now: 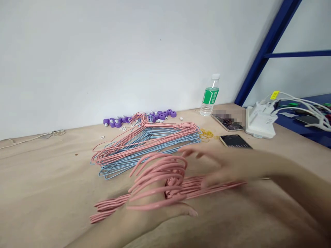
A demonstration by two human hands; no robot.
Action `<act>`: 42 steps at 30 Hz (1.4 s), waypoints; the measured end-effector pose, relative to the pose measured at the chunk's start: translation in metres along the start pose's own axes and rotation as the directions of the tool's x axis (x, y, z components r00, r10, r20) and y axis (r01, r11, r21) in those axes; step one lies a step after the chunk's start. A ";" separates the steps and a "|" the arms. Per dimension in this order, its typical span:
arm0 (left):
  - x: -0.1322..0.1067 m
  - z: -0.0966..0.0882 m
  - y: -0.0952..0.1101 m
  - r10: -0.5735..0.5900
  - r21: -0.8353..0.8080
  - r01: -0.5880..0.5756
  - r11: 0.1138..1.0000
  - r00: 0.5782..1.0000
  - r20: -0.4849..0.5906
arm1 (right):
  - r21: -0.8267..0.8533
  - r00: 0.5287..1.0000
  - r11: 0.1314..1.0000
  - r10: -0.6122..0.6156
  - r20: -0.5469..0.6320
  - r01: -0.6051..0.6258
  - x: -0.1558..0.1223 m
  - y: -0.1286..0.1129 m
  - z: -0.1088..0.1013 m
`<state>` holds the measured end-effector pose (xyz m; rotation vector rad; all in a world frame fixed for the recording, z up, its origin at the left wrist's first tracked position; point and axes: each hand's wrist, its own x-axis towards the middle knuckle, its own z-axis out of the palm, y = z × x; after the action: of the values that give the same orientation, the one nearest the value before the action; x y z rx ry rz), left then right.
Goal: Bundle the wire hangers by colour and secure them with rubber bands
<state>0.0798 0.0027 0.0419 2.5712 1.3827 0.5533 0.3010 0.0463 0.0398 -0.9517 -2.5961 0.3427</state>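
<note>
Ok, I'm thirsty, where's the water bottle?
Head view, back right of the table: the water bottle stands by the wall, just left of the phones.

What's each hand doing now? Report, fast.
Left hand: closed on the pink hangers, hooks draped over it.
Right hand: open, fingers spread, over the same hangers; touch unclear, blurred.

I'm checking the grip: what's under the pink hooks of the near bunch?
The left hand lies under the pink hooks, which loop over it. Its thumb sticks out below them. The hooks cover its fingers, so whether they close on the wires cannot be seen.
</note>
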 end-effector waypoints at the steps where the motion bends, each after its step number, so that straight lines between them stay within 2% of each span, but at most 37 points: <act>1: 0.003 -0.001 0.000 0.063 -0.054 -0.060 0.997 0.997 0.052 | 0.012 0.995 0.996 0.094 0.021 -0.094 0.000 0.018 -0.013; 2: 0.005 -0.001 -0.001 0.102 -0.106 -0.093 0.990 0.991 0.088 | -0.013 0.977 0.978 0.210 0.026 -0.210 -0.001 0.036 -0.024; 3: 0.006 -0.001 -0.001 0.112 -0.146 -0.095 0.985 0.987 0.112 | -0.063 0.936 0.935 0.350 0.012 -0.349 -0.001 0.053 -0.031; 4: 0.007 0.000 -0.001 0.095 -0.169 -0.073 0.983 0.988 0.125 | -0.139 0.863 0.857 0.504 0.032 -0.495 -0.002 0.067 -0.036; 5: 0.007 0.000 -0.001 0.074 -0.179 -0.050 0.983 0.989 0.131 | -0.191 0.794 0.786 0.606 0.051 -0.588 -0.002 0.079 -0.037; 7: 0.007 0.001 -0.001 0.038 -0.171 -0.013 0.985 0.989 0.142 | -0.237 0.723 0.719 0.686 0.085 -0.654 -0.003 0.092 -0.034; 8: 0.006 0.001 -0.001 0.015 -0.161 0.008 0.987 0.989 0.145 | -0.239 0.718 0.716 0.690 0.096 -0.656 -0.003 0.095 -0.030; 14: 0.002 0.004 0.000 -0.054 -0.200 0.096 0.975 0.977 0.206 | -0.197 0.714 0.713 0.696 0.080 -0.673 -0.003 0.099 -0.015; 16: 0.003 0.005 0.000 -0.094 -0.231 0.145 0.962 0.971 0.220 | -0.137 0.717 0.720 0.693 0.075 -0.680 -0.003 0.101 -0.018; 19: 0.006 0.005 -0.004 -0.214 -0.255 0.275 0.927 0.947 0.240 | 0.001 0.734 0.738 0.671 0.102 -0.675 -0.002 0.096 -0.028; 21: 0.009 0.004 -0.008 -0.269 -0.293 0.352 0.889 0.919 0.287 | 0.130 0.761 0.750 0.635 0.130 -0.648 0.000 0.083 -0.035; 23: 0.012 0.003 -0.014 -0.291 -0.345 0.400 0.849 0.899 0.328 | 0.330 0.808 0.742 0.572 0.143 -0.583 0.004 0.062 -0.037; 25: 0.014 0.003 -0.019 -0.317 -0.388 0.438 0.811 0.886 0.339 | 0.579 0.856 0.659 0.497 0.143 -0.479 0.009 0.037 -0.034; 27: 0.016 0.003 -0.022 -0.344 -0.413 0.472 0.779 0.872 0.348 | 0.729 0.875 0.538 0.451 0.177 -0.424 0.014 0.013 -0.025; 30: 0.017 0.003 -0.023 -0.329 -0.496 0.497 0.712 0.860 0.389 | 0.808 0.860 0.377 0.423 0.284 -0.453 0.019 -0.011 -0.007; 32: 0.018 0.002 -0.023 -0.333 -0.554 0.512 0.656 0.855 0.396 | 0.819 0.852 0.323 0.402 0.334 -0.473 0.021 -0.018 0.005; 35: 0.019 0.000 -0.022 -0.353 -0.626 0.535 0.567 0.845 0.402 | 0.838 0.869 0.323 0.387 0.307 -0.440 0.021 -0.023 0.019; 39: 0.021 -0.003 -0.021 -0.220 -0.753 0.522 0.401 0.853 0.474 | 0.876 0.878 0.317 0.431 0.209 -0.364 0.018 -0.032 0.033; 42: 0.022 -0.003 -0.022 -0.157 -0.791 0.522 0.320 0.852 0.499 | 0.854 0.883 0.394 0.446 0.144 -0.339 0.015 -0.045 0.041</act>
<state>0.0731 0.0329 0.0430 1.2964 0.9929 0.5355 0.2480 0.0188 0.0210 -1.0818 -1.6051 1.5142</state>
